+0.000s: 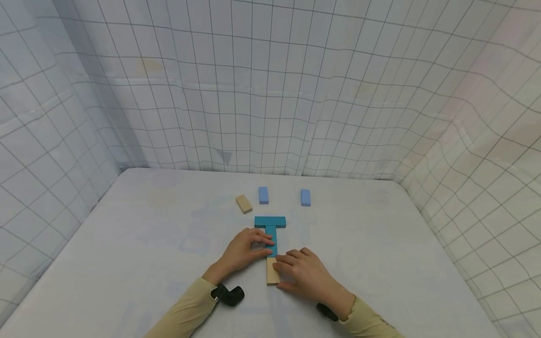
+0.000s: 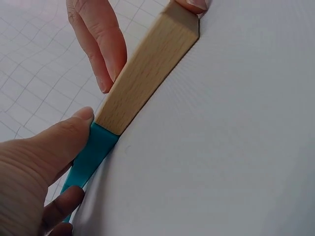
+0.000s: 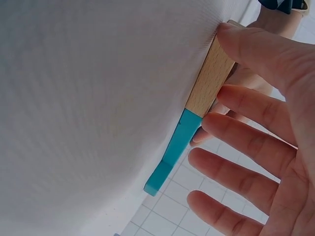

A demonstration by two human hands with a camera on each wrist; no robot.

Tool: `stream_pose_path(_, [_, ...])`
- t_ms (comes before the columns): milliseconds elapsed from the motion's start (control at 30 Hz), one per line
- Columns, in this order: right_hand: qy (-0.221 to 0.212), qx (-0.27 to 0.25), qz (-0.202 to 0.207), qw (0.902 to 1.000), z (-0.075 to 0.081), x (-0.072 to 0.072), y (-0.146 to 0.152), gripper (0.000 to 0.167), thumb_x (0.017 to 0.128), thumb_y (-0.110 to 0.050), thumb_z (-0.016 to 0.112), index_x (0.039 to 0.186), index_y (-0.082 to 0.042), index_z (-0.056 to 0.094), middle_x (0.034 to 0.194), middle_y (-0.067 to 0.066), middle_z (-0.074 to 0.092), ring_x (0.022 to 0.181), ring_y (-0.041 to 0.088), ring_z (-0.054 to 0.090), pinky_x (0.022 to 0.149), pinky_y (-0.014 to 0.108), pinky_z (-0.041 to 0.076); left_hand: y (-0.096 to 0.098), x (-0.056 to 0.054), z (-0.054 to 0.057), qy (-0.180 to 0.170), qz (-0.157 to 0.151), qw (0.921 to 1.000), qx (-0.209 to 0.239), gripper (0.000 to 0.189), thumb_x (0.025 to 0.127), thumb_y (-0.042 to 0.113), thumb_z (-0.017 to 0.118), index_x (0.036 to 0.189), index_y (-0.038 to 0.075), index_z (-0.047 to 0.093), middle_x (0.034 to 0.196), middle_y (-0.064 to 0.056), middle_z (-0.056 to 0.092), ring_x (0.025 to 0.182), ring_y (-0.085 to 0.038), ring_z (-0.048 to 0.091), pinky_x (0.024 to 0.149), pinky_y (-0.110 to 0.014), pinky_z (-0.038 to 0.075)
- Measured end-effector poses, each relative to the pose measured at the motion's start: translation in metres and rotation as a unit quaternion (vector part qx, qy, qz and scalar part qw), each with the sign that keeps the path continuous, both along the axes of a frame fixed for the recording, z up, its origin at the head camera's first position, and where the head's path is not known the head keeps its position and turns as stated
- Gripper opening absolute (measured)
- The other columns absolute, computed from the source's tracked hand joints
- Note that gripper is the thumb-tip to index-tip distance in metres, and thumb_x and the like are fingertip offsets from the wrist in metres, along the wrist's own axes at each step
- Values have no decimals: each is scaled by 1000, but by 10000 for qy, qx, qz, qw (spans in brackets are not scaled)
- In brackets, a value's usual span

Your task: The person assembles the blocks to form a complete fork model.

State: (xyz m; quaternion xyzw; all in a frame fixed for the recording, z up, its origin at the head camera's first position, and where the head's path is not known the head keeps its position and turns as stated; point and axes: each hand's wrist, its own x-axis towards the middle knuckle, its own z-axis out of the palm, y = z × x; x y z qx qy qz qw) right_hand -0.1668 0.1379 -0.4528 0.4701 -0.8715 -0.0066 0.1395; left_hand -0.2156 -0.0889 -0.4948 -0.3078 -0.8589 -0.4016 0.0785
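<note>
In the head view, a teal block runs up to a second teal block laid crosswise, making a T. A wooden block lies end to end with the teal one below it. From the left, my left hand touches the upright teal block with thumb and fingertips. My right hand is beside the wooden block, the thumb at its near end and a fingertip on its edge. The right wrist view shows the remaining right fingers spread and fairly straight, off the block.
Farther back on the white table lie another wooden block, a blue block and a second blue block. A gridded white curtain hangs behind the table and along its sides.
</note>
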Motion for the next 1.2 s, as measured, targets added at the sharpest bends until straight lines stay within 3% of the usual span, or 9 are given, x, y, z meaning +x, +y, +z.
stream_pose_path(200, [304, -445, 133, 9985, -3, 0, -1, 37, 71, -48, 81, 93, -21, 68, 99, -5, 61, 88, 12, 58, 72, 30, 45, 0, 2, 1, 124, -78, 9999, -61, 19, 84, 28, 74, 101, 19, 75, 115, 4, 62, 100, -16, 53, 85, -36, 45])
stream_pose_path(367, [549, -594, 159, 9966, -4, 0, -1, 43, 66, -48, 84, 87, -19, 59, 88, -5, 51, 72, 10, 51, 65, 27, 42, 0, 1, 1, 533, -176, 9981, -256, 17, 84, 27, 73, 99, 19, 76, 113, 4, 61, 97, -13, 50, 82, -34, 44])
stream_pose_path(600, [369, -554, -33, 9978, -2, 1, 0, 41, 68, -49, 82, 82, -19, 57, 82, -7, 46, 69, 9, 47, 63, 26, 39, 2, -4, 0, 1130, -752, 9904, -243, 13, 86, 19, 73, 96, 12, 76, 102, 5, 62, 101, -13, 52, 89, -33, 43])
stream_pose_path(833, [5, -595, -271, 9979, -3, 1, 0, 38, 69, -49, 81, 78, -20, 58, 79, -9, 44, 69, 8, 46, 61, 24, 36, 2, -3, 0, 1030, -818, 9910, -237, 17, 88, 16, 70, 102, 9, 74, 103, 3, 65, 107, -14, 56, 91, -30, 45])
stream_pose_path(1200, [-97, -503, -419, 9978, -3, 0, 1, 41, 71, -52, 79, 70, -22, 51, 74, -9, 40, 65, 8, 42, 58, 23, 31, 1, 2, 2, 1016, -689, 9919, -339, 23, 88, 24, 71, 105, 11, 74, 105, 3, 65, 111, -15, 57, 91, -32, 46])
